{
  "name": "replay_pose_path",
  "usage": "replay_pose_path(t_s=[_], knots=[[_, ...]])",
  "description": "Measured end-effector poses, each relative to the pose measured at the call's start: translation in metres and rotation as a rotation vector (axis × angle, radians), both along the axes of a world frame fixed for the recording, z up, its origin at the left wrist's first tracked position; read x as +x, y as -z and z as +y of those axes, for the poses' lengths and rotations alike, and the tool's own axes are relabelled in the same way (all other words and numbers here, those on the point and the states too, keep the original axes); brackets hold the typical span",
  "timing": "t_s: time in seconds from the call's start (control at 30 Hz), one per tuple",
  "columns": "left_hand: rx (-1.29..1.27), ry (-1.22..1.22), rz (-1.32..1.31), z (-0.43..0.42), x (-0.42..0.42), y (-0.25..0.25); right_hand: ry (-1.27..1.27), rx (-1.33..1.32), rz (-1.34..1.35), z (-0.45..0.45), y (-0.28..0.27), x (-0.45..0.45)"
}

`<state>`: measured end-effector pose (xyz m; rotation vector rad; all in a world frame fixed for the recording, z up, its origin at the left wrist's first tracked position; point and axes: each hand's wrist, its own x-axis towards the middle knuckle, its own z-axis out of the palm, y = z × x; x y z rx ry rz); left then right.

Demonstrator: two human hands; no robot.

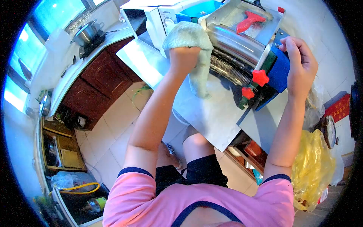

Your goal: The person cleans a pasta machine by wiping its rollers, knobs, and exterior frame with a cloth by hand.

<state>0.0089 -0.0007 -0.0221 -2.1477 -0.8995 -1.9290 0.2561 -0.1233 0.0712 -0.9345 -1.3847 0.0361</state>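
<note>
A pale green cloth is bunched in my left hand, its loose end hanging down over the left side of a metal roller machine. The machine has a ridged roller, a blue side housing and two red star-shaped knobs. A red scraper-like piece lies in its top tray. My right hand is raised beside the blue housing on the right, fingers curled; whether anything is pinched in them is too small to tell.
A white appliance with a dial stands behind the cloth. At left, a steel pot sits on the counter above dark red cabinets. A yellow plastic bag is at lower right.
</note>
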Motion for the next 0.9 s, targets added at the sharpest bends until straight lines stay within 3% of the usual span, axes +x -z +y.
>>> replay_pose_path(t_s=[0.07, 0.27, 0.37, 0.43, 0.5, 0.63, 0.7, 0.83, 0.9], knots=[[-0.107, -0.058, -0.006, -0.009, -0.002, 0.002, 0.001, 0.006, 0.005, 0.0, 0.0, 0.0], [-0.226, 0.209, 0.018, -0.008, -0.014, -0.007, -0.058, 0.083, 0.056, -0.002, -0.002, -0.003], [0.091, -0.049, 0.149, 0.001, -0.004, -0.018, -0.102, 0.107, 0.091, -0.002, -0.004, -0.003], [0.082, -0.029, 0.052, -0.001, 0.002, -0.015, -0.107, 0.109, 0.08, -0.002, -0.003, -0.002], [0.015, -0.127, 0.048, 0.0, 0.003, -0.007, -0.11, 0.11, 0.09, -0.002, -0.004, -0.002], [-0.134, -0.051, 0.084, -0.019, -0.012, -0.009, -0.095, 0.109, 0.079, -0.003, -0.005, -0.003], [-0.336, 0.174, -0.015, -0.02, -0.02, -0.008, -0.09, 0.126, 0.082, -0.003, -0.005, -0.004], [-0.293, 0.229, -0.021, -0.009, -0.014, -0.019, -0.076, 0.138, 0.086, -0.004, -0.007, -0.005], [-0.255, 0.098, -0.04, 0.003, -0.006, -0.013, -0.083, 0.088, 0.114, -0.005, -0.007, -0.005]])
